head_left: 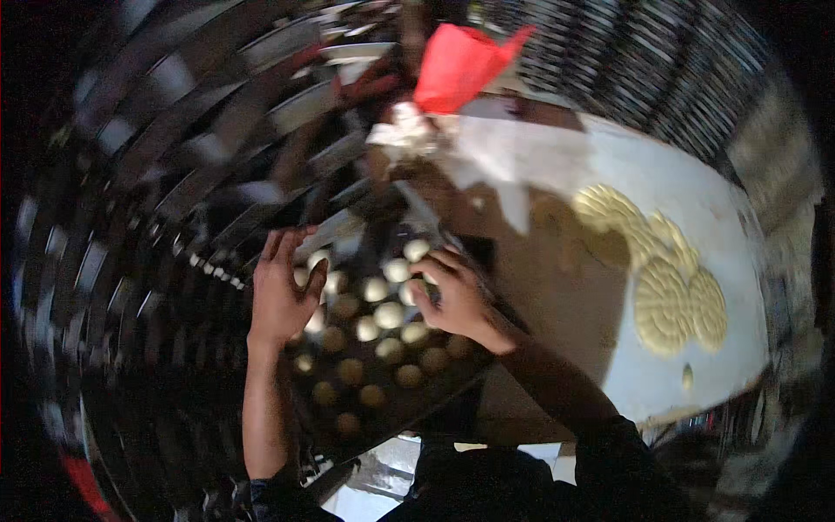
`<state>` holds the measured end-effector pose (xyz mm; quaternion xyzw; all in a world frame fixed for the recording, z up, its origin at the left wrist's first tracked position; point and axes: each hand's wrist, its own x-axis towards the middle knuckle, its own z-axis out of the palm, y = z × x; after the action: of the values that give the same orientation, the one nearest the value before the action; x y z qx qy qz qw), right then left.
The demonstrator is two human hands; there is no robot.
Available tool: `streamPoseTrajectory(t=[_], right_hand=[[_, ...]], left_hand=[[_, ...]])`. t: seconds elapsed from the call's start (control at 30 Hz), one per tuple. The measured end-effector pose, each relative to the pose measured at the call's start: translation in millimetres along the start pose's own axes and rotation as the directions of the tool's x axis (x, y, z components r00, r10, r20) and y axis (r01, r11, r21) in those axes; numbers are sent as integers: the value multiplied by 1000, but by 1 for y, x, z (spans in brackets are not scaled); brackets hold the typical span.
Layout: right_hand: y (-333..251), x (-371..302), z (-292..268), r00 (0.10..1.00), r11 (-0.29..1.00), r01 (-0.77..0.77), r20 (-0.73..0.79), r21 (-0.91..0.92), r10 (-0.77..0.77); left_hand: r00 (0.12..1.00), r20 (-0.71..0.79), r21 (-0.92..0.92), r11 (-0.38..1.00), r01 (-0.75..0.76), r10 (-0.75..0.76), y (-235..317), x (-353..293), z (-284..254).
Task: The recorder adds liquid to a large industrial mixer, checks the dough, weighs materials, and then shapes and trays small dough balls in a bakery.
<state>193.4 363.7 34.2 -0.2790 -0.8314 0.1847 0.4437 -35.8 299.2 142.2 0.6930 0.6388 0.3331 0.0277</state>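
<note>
A dark baking tray point(400, 404) lies in front of me, with several small round dough balls point(389, 315) spread over it. Some are brightly lit, others sit in shadow. My left hand point(283, 291) is over the tray's left side, its fingers stretched out and thumb apart, close to a few dough balls. Over the right side, my right hand point(452, 296) has its fingers and thumb bent around a dough ball point(410, 292), which they partly cover. Motion blur softens the fingertips.
To the right stands a pale table point(644, 378) bearing ridged, pale yellow rounds of dough point(663, 304). A red bag or cloth point(461, 70) and a crumpled white heap point(409, 135) are at the far side. Blurred dark racks point(174, 174) fill the left.
</note>
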Motion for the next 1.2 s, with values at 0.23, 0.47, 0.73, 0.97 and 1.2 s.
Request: streamPoseTrajectory(t=[0.23, 0.47, 0.73, 0.97, 1.2], right_hand=[[125, -241, -178, 916, 851, -392, -233, -349, 326], [98, -474, -303, 566, 460, -811, -289, -361, 772], [120, -493, -305, 512, 419, -852, -335, -313, 791], [106, -434, -297, 752, 632, -658, -315, -410, 579], [100, -456, -291, 542, 500, -840, -363, -209, 758]], left_hand=[[664, 476, -278, 815, -509, 577, 191, 120, 254], [819, 537, -368, 930, 13, 201, 153, 164, 575], [602, 789, -488, 720, 494, 122, 116, 180, 579], [959, 281, 88, 995, -57, 30, 88, 10, 480], [843, 322, 67, 898, 434, -431, 155, -190, 385]])
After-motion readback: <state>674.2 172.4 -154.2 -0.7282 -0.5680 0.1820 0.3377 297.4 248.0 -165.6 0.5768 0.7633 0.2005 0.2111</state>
